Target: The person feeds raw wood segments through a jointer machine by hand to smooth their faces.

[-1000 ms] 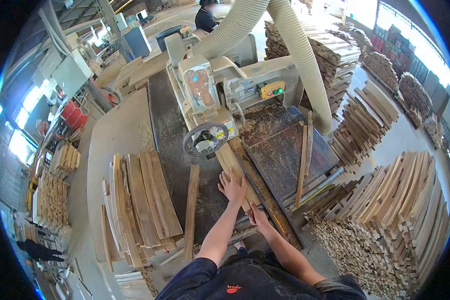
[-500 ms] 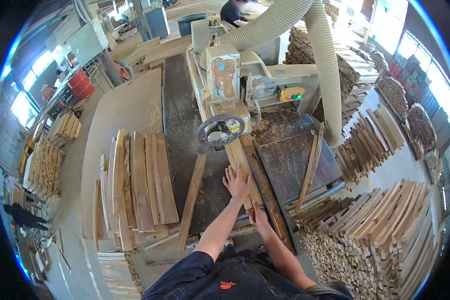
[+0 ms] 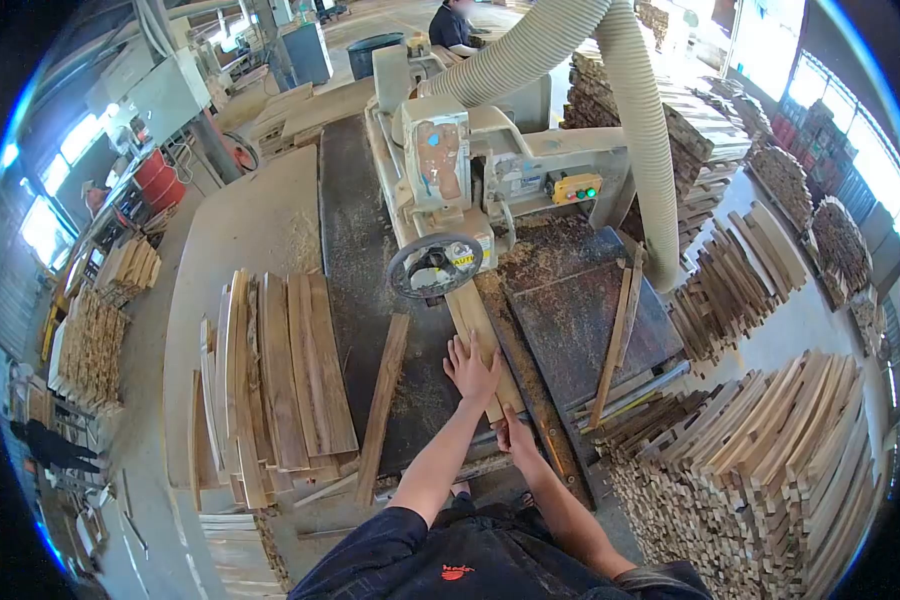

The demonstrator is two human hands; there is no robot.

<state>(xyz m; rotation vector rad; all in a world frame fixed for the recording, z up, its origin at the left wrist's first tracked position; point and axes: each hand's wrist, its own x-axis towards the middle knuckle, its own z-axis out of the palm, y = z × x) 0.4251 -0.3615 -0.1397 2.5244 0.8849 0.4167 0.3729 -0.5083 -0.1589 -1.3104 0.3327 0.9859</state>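
Note:
A pale wooden board (image 3: 471,315) lies lengthwise on the dark machine table (image 3: 425,385), its far end under the woodworking machine's head (image 3: 437,165) and handwheel (image 3: 435,266). My left hand (image 3: 473,370) rests flat on top of the board with its fingers spread. Behind it, my right hand (image 3: 513,436) grips the board's near end, thumb on top and fingers curled at the side. To the left of my hands a loose wooden strip (image 3: 383,408) lies on the table.
Several boards (image 3: 290,375) are stacked at the left. Wooden strips (image 3: 618,335) lie on the right-hand plate, near a large stack of wood (image 3: 740,460). A ribbed hose (image 3: 642,150) hangs beside the control box (image 3: 576,188) with its lit green button. Another person (image 3: 452,28) is at the back.
The view has shifted slightly. Both hands keep nearly the same places on the board. The person at the back shows more fully.

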